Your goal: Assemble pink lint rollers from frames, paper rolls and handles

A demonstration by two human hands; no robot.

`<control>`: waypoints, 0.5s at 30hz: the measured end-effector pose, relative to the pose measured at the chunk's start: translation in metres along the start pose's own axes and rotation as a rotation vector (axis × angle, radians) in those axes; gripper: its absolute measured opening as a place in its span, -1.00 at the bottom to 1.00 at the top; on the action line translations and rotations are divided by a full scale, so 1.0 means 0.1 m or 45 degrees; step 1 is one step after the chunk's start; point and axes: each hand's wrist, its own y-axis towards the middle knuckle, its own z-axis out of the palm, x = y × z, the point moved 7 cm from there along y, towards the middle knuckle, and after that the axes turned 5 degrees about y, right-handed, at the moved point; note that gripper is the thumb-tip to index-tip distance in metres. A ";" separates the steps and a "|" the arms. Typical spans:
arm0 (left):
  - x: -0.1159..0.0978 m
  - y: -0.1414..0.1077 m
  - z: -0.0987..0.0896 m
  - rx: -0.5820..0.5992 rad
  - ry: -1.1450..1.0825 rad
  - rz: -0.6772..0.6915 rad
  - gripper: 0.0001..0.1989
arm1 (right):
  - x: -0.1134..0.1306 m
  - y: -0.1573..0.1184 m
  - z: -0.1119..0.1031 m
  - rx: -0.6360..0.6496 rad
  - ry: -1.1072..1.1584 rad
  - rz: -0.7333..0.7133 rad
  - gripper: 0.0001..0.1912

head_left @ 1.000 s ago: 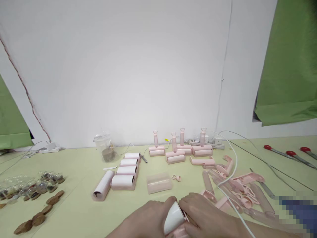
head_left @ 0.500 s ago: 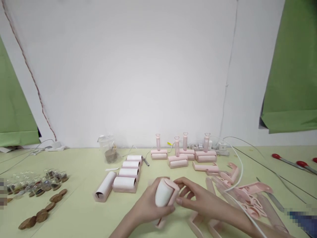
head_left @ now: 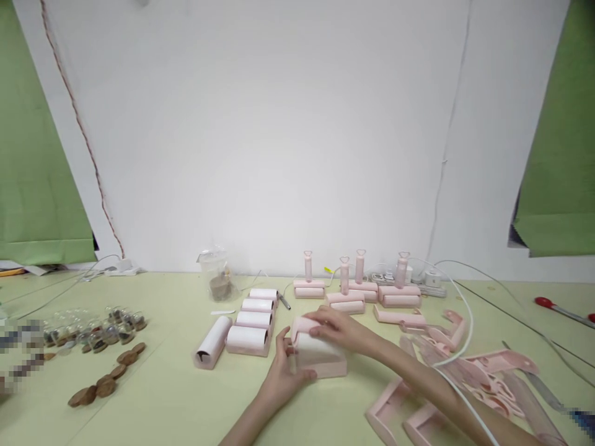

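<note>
In the head view a white roll in a pink holder [head_left: 320, 354] lies at the front centre of the table. My left hand [head_left: 284, 371] grips its left end, thumb along the near side. Over the top left of it, my right hand [head_left: 337, 328] pinches a curved pink piece [head_left: 302, 324] against the roll. To the left sit several more white rolls in pink holders [head_left: 248, 339], one of them set at an angle [head_left: 212, 342]. Behind, several pink rollers with upright handles [head_left: 344, 301] stand near the wall.
Loose pink parts [head_left: 502, 362] and a white cable [head_left: 469, 310] lie at right, under and beside my right forearm. Small glass domes [head_left: 97, 337] and brown wood pieces [head_left: 106, 387] are at left. A plastic cup [head_left: 220, 285] stands behind.
The roll and holder have gone from raised and tilted in my left hand to lying on the table. My right hand has moved up and left onto the pink piece. The view has shifted left.
</note>
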 end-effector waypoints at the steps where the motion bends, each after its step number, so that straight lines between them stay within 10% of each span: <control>1: -0.02 -0.02 0.01 0.039 -0.054 0.012 -0.18 | 0.00 -0.02 0.12 0.057 -0.083 0.001 -0.69; 5: -0.11 -0.05 -0.01 0.100 -0.168 0.059 -0.24 | 0.01 -0.13 0.37 0.061 -0.225 0.025 -0.71; 10: -0.17 -0.07 -0.02 0.135 -0.003 0.121 -0.32 | -0.38 -0.15 0.00 -0.187 -0.328 0.319 -0.69; 15: -0.17 -0.09 0.00 0.170 0.065 0.093 -0.26 | -0.83 -0.27 -0.10 -0.097 -0.312 0.546 -0.87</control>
